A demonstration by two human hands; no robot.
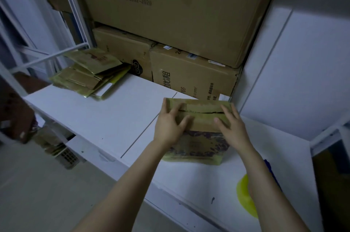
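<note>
- I see one flat pouch (201,138), olive-gold, just right of the frame's centre.
- It lies face up on the white worktop (113,114), its long sides running roughly up the frame and its top edge farthest from me.
- A tan band crosses its upper part, with a thin dark line running side to side through that band.
- Its lower half carries a dark purple-brown print; I can't read the detail.
- A plain olive strip closes the bottom edge, which looks sealed and slightly wrinkled.
</note>
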